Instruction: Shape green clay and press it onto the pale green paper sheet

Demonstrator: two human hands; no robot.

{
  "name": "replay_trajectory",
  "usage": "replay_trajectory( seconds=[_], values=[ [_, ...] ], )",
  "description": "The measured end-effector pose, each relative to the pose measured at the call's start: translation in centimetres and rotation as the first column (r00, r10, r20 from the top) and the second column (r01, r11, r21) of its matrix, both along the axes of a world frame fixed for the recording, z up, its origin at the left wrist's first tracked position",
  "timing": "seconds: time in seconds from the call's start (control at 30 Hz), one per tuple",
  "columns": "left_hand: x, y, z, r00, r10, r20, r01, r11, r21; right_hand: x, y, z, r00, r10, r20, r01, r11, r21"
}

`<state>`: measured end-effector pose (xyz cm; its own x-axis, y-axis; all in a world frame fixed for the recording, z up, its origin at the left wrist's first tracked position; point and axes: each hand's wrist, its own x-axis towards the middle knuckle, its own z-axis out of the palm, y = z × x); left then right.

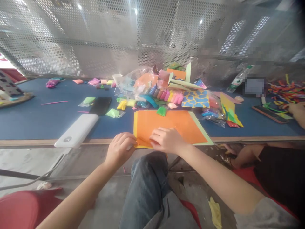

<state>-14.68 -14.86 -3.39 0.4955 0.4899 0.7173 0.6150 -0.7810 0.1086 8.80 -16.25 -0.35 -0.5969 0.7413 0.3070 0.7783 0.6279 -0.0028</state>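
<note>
Blue counter (35,121) with soft clay lumps (166,95).
On the flat orange paper (176,124), the left hand (119,151) pinches a folded corner and the right hand (166,140) presses down flat.

No legible text or numbers, green label (236,82) on the plastic bottle (242,75) too blurred to read

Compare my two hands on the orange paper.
The left hand curls and pinches the near corner of the orange paper; the right hand lies flatter, pressing on top. The left hand hangs off the table edge; the right hand rests over the sheet. Both touch the same paper.
</note>
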Motion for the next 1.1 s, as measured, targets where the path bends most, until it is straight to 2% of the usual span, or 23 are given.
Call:
replay_trajectory(
  seconds=[0.1, 0.2, 0.27, 0.33, 0.37, 0.43, 0.5, 0.57, 0.7, 0.8, 0.97, 1.1],
  values=[
    [0.2, 0.1, 0.1, 1.0, -0.015, 0.01, 0.015, 1.0, -0.013, -0.1, -0.1, -0.1, 0.996, -0.025, -0.082, 0.021, 0.999, -0.044],
    [0.6, 0.2, 0.4, 0.996, -0.005, 0.085, 0.013, 0.996, -0.083, -0.2, -0.1, -0.1, 0.988, -0.009, -0.154, -0.006, 0.995, -0.095],
    [0.8, 0.3, 0.6, 0.984, 0.054, 0.172, -0.036, 0.994, -0.106, -0.1, -0.1, -0.1, 0.989, -0.005, -0.146, -0.008, 0.996, -0.089],
    [0.7, 0.4, 0.9, 0.97, 0.087, 0.227, -0.074, 0.995, -0.066, 0.1, 0.2, 0.0, 0.987, -0.056, -0.151, 0.042, 0.995, -0.095],
    [0.5, 0.5, 1.1, 0.978, 0.059, 0.2, -0.051, 0.998, -0.044, 0.2, 0.4, 0.0, 0.982, -0.095, -0.166, 0.077, 0.99, -0.115],
    [0.0, 0.8, 1.5, 0.997, -0.081, 0.014, 0.082, 0.995, -0.055, 0.5, 0.8, 0.1, 0.962, -0.17, -0.215, 0.133, 0.976, -0.173],
    [-0.7, 1.2, 1.8, 0.949, -0.236, -0.208, 0.211, 0.968, -0.134, 0.7, 1.1, 0.2, 0.939, -0.21, -0.271, 0.148, 0.961, -0.233],
    [-1.2, 1.7, 2.1, 0.917, -0.278, -0.287, 0.234, 0.956, -0.178, 0.8, 1.3, 0.3, 0.917, -0.235, -0.322, 0.139, 0.946, -0.294],
    [-1.1, 2.1, 3.0, 0.955, -0.226, -0.194, 0.175, 0.953, -0.249, 1.0, 1.6, 0.3, 0.852, -0.3, -0.43, 0.095, 0.895, -0.435],
    [-0.3, 2.3, 3.9, 0.973, -0.198, -0.12, 0.14, 0.915, -0.378, 1.3, 1.8, 0.2, 0.792, -0.339, -0.508, 0.031, 0.853, -0.521],
    [0.9, 2.5, 5.0, 0.981, -0.191, 0.02, 0.172, 0.829, -0.532, 1.8, 2.0, -0.1, 0.773, -0.345, -0.532, -0.017, 0.827, -0.561],
    [1.5, 2.5, 5.3, 0.994, -0.096, 0.058, 0.111, 0.786, -0.608, 1.8, 2.0, -0.1, 0.771, -0.352, -0.531, -0.014, 0.824, -0.566]
  ],
)
